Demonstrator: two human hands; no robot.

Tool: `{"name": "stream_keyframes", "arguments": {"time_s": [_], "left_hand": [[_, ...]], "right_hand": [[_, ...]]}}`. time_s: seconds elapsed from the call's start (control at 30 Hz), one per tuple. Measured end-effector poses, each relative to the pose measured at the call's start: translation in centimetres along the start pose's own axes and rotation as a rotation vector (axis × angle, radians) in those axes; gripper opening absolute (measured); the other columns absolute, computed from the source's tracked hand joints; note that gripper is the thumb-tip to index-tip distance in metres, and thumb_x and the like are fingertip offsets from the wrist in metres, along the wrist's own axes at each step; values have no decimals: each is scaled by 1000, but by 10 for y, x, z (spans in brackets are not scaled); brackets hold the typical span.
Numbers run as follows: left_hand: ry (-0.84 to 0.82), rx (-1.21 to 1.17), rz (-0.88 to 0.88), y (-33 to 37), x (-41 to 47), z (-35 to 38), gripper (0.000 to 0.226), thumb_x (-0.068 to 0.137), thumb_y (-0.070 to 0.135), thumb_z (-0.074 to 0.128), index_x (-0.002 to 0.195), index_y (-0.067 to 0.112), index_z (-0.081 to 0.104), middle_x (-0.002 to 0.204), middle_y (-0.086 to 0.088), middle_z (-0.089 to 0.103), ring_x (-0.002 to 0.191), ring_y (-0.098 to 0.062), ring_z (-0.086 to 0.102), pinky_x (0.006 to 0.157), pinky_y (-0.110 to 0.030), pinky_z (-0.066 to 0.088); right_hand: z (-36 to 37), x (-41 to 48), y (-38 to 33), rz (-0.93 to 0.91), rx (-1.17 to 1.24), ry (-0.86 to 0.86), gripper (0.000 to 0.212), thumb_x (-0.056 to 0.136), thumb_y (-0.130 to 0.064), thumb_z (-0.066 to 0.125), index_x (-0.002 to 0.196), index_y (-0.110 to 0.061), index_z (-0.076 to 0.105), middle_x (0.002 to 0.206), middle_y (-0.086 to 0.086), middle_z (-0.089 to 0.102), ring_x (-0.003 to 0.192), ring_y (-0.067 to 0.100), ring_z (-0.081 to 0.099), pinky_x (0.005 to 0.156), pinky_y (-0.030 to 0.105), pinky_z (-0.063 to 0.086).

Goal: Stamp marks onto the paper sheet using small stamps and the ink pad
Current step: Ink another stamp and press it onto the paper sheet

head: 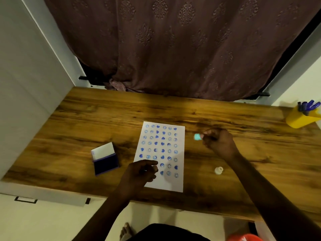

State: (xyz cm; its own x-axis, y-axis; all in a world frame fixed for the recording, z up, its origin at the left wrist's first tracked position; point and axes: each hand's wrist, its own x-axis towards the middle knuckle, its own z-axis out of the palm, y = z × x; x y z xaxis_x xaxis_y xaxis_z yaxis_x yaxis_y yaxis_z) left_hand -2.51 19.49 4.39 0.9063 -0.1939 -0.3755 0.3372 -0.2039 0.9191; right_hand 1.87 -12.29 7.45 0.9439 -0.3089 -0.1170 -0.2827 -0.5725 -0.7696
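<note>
A white paper sheet (179, 174) lies in the middle of the wooden table (86, 119), covered with several rows of blue smiley and heart marks. My right hand (218, 143) hovers to the right of the sheet's upper part and pinches a small teal stamp (197, 137) at its fingertips. My left hand (139, 173) rests over the sheet's lower left corner with fingers curled; whether it holds anything is unclear. An open ink pad (105, 162) with dark blue ink and a raised white lid sits left of the sheet. A small white stamp (218, 170) lies on the table right of the sheet.
A yellow holder with blue pens (302, 119) stands at the table's far right. A brown patterned curtain (173, 49) hangs behind the table. A white wall panel (26, 84) borders the left side. A bare foot (126, 231) shows below the table's front edge.
</note>
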Motion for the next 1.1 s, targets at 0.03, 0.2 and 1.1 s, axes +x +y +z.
{"name": "stream_keyframes", "arguments": {"time_s": [0.03, 0.2, 1.1], "left_hand": [[-16, -9, 24, 3, 1, 1, 24, 94, 15, 72, 113, 30, 74, 108, -8, 78, 95, -27, 78, 84, -38, 66], [-34, -95, -25, 3, 24, 17, 67, 91, 15, 76, 149, 31, 47, 138, 7, 54, 130, -16, 56, 91, -40, 61], [-22, 204, -10, -27, 36, 27, 29, 87, 8, 78, 115, 15, 74, 117, -3, 74, 95, -20, 76, 91, -42, 63]], "right_hand": [[6, -10, -10, 39, 115, -54, 12, 93, -17, 72, 101, -9, 76, 84, 6, 79, 71, 16, 73, 67, 33, 60], [61, -52, -32, -57, -23, -194, 5, 91, -16, 73, 95, -16, 77, 90, 0, 79, 75, 12, 75, 67, 27, 62], [79, -84, 28, -11, -381, -174, 24, 83, -26, 81, 104, -17, 76, 105, 3, 78, 96, 22, 73, 58, 2, 29]]}}
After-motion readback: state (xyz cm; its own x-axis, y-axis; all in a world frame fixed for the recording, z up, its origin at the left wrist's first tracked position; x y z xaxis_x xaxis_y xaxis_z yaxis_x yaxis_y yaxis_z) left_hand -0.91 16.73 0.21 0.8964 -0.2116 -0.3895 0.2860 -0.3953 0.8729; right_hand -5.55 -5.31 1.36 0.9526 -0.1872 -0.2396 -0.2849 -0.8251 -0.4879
